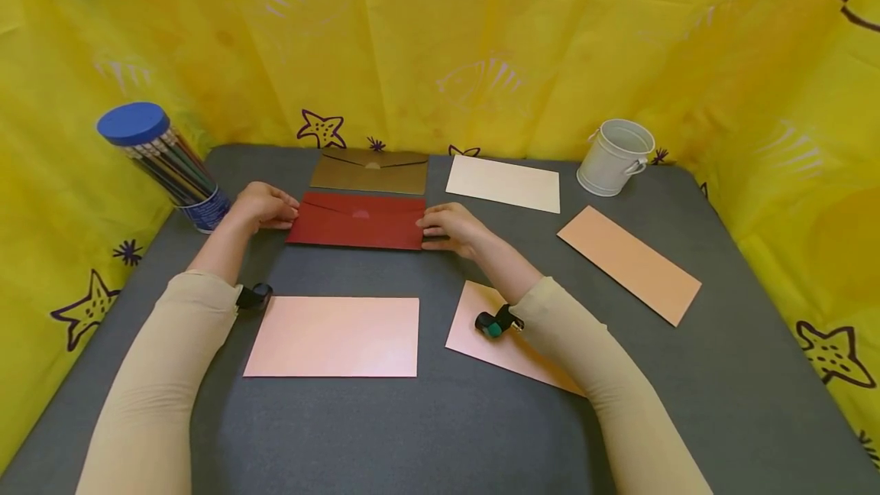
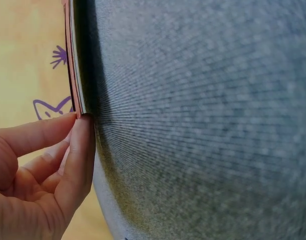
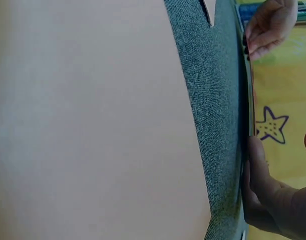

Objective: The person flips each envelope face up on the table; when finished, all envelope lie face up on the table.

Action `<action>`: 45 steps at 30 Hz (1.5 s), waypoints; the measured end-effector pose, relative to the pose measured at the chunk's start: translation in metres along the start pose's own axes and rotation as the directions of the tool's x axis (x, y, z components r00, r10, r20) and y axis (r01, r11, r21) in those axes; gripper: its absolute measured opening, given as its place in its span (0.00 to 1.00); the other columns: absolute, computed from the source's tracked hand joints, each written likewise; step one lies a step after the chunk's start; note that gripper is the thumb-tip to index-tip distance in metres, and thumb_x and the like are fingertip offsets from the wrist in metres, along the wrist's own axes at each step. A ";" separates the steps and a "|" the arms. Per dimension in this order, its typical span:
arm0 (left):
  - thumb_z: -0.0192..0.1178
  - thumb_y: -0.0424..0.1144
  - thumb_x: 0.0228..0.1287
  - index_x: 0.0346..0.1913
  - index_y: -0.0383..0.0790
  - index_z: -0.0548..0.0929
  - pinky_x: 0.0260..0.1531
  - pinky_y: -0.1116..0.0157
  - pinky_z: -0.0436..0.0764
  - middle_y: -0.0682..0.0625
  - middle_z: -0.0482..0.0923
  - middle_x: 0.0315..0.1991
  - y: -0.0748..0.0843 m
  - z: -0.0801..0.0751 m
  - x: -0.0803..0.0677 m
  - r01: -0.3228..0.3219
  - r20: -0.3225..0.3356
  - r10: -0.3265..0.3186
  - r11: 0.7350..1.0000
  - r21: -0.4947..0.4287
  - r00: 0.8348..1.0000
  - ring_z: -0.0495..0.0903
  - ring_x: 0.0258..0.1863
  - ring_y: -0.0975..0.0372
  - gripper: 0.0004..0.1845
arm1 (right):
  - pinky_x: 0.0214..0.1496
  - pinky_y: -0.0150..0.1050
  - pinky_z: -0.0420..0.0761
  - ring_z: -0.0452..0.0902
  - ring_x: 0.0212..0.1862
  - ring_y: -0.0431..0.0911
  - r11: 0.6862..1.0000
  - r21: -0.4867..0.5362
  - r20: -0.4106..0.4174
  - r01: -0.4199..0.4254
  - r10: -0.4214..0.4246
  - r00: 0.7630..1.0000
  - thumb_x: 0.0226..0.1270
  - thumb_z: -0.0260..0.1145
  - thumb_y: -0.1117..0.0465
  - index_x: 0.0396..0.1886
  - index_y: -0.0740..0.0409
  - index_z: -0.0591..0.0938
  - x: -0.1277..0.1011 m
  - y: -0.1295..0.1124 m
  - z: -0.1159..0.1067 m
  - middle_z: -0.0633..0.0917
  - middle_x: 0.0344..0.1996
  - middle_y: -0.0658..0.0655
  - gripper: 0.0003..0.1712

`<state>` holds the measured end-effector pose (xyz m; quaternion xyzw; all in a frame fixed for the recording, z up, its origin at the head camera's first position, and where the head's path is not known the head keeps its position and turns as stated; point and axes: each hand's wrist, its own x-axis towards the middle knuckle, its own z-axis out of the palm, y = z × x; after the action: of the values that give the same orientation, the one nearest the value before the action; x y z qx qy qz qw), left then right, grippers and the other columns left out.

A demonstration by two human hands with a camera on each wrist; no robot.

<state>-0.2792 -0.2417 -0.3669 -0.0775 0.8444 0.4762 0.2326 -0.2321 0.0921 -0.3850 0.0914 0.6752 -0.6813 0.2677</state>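
A red envelope (image 1: 354, 224) with a closed flap lies toward the back of the grey table, between the two hands. At its left end, my left hand (image 1: 264, 206) pinches the edge; the left wrist view shows the thumb and a finger of that hand (image 2: 47, 170) at the corner of a thin, layered edge (image 2: 77, 65). The fingers of my right hand (image 1: 454, 228) touch the envelope's right end. In the right wrist view, the right hand (image 3: 278, 195) has fairly straight fingers against that end, with its thumb apart.
Behind lies a brown envelope (image 1: 371, 172), with a cream one (image 1: 505, 183) beside it. Peach envelopes lie front left (image 1: 333, 336), under the right forearm (image 1: 481, 327) and at right (image 1: 629, 264). A pencil tub (image 1: 172, 166) stands left; a white bucket (image 1: 614, 159) stands back right.
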 end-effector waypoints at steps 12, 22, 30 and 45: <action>0.60 0.25 0.64 0.60 0.18 0.72 0.32 0.71 0.87 0.55 0.77 0.28 -0.005 0.002 0.006 -0.011 -0.042 0.012 1.000 0.008 0.999 0.81 0.24 0.72 0.23 | 0.66 0.52 0.78 0.72 0.42 0.44 0.999 0.041 -0.013 0.002 -0.001 1.000 0.70 0.60 0.67 0.69 0.69 0.67 0.001 0.003 0.000 0.75 0.47 0.55 0.29; 0.61 0.25 0.64 0.60 0.18 0.72 0.33 0.71 0.86 0.57 0.78 0.26 -0.003 0.002 0.006 0.000 -0.043 0.001 1.000 0.021 0.999 0.80 0.24 0.73 0.24 | 0.68 0.52 0.77 0.73 0.40 0.43 1.000 0.009 -0.004 0.017 -0.017 1.000 0.72 0.59 0.66 0.68 0.69 0.69 0.001 0.003 -0.001 0.75 0.43 0.53 0.27; 0.61 0.28 0.64 0.59 0.17 0.73 0.32 0.72 0.86 0.57 0.81 0.25 -0.001 0.004 0.002 -0.031 -0.045 0.034 0.997 0.073 0.998 0.81 0.24 0.73 0.24 | 0.68 0.53 0.76 0.73 0.40 0.42 0.999 -0.003 0.007 0.032 -0.032 0.999 0.72 0.58 0.66 0.68 0.68 0.70 -0.001 0.003 -0.001 0.77 0.51 0.55 0.26; 0.63 0.39 0.64 0.59 0.30 0.79 0.48 0.58 0.83 0.32 0.77 0.58 0.029 0.046 -0.008 -0.228 0.047 0.230 0.876 0.425 0.972 0.78 0.49 0.47 0.23 | 0.67 0.50 0.78 0.76 0.64 0.56 0.952 -0.269 0.135 0.145 -0.112 0.985 0.68 0.63 0.68 0.67 0.67 0.69 -0.013 0.005 -0.001 0.73 0.68 0.64 0.28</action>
<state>-0.2680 -0.1882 -0.3614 0.0746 0.9319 0.3037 0.1839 -0.2190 0.0965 -0.3832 -0.0316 0.7515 -0.6001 0.2724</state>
